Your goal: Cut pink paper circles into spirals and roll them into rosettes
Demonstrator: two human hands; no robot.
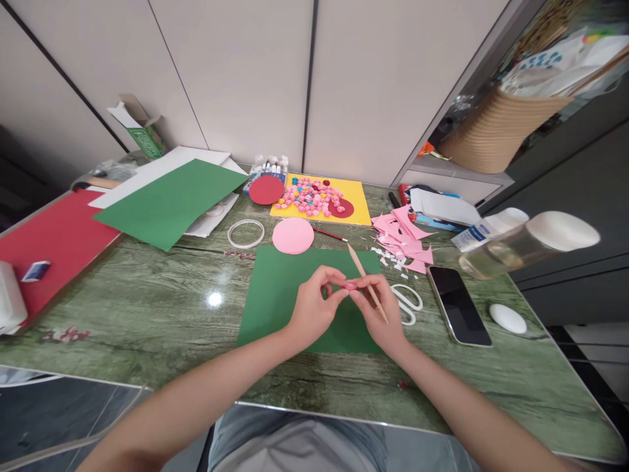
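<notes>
Pile of little pink bits (pixel 314 196) looks done on the yellow sheet (pixel 361 196), another pink bit (pixel 350 286) is pinched between my left hand (pixel 314 305) and right hand (pixel 386 318), which also holds a wooden stick (pixel 354 257), can't tell what's left.

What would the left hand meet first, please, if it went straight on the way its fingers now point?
Probably the right hand, whose fingertips face the left hand across the small pink piece, though depth is hard to judge.
</notes>
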